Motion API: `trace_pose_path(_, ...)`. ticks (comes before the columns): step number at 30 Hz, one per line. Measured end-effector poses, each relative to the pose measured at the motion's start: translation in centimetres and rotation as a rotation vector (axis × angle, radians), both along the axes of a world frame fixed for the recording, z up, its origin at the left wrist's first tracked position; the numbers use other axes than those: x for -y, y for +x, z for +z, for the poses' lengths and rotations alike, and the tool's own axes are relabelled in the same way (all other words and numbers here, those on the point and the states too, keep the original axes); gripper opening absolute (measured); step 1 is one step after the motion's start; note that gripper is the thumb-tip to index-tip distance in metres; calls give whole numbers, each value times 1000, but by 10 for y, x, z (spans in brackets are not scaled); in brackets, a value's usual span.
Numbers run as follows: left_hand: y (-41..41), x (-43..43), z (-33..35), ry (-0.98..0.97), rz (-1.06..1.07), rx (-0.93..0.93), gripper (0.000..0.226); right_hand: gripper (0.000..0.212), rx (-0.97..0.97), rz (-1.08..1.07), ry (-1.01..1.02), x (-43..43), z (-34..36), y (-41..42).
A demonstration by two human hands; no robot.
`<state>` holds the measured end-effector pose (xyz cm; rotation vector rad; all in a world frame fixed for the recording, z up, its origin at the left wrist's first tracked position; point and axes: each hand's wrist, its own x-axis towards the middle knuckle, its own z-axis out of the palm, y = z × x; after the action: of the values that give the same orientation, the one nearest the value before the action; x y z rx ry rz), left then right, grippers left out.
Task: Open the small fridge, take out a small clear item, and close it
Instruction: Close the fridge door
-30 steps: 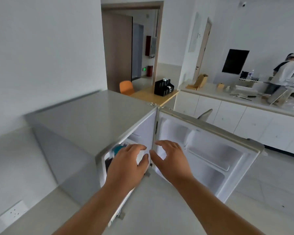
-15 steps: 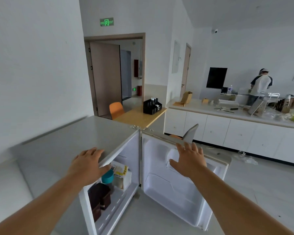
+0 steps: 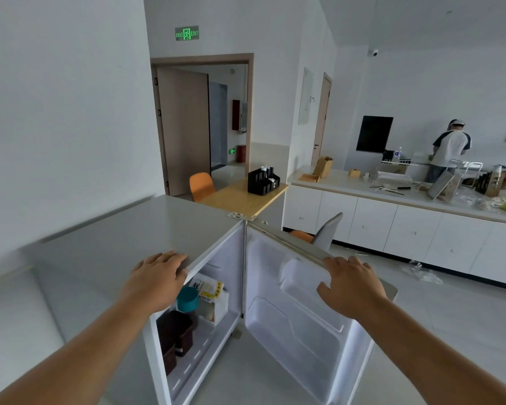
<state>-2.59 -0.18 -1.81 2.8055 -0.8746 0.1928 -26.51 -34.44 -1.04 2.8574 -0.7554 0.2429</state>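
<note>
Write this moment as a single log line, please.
fridge door: open | left hand: flat on fridge top | right hand: on door's top edge | clear item: not yet taken

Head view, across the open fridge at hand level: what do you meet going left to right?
Left hand on the fridge top → teal cup → yellow-labelled packet → open door → right hand on its upper edge.

An office pantry or break room: a lit green exit sign (image 3: pixel 187 33) hangs above the doorway (image 3: pixel 200 124), and right of that doorway runs a long white table (image 3: pixel 362 191) over cabinet fronts, cluttered with utensils.
</note>
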Motion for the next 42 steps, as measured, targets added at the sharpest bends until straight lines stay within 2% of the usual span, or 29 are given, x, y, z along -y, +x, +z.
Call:
trace_pose_path(3, 0, -1, -1, -16, -5, -6, 51, 48, 47, 66, 97, -21, 7, -7)
trace_pose_path(7, 0, -1, -1, -27, -9, -14, 51, 21, 156, 162, 295, -58, 9, -12)
trace_pose_path(9, 0, -2, -2, -25, -11, -15, 51, 17, 192, 221, 355, -78, 6, -8)
trace_pose_path(17, 1, -2, 0, -63, -8, -56, 53, 28, 211, 408, 453, -138, -8, 27)
trace_pose_path(23, 2, -4, 2, -145, -5, -115, 58, 23, 231, 505, 389, -157, -11, 51)
trace_pose_path(31, 7, -4, -1, -148, -3, -126, 63, 58, 238, 601, 401, -174, -25, 85)
trace_pose_path(39, 10, -6, -2, -152, -19, -126, 58, 60, 251, 615, 413, -197, -23, 118)
trace_pose_path(42, 10, -5, -2, -163, -18, -131, 57, 53, 270, 601, 416, -204, -23, 127)
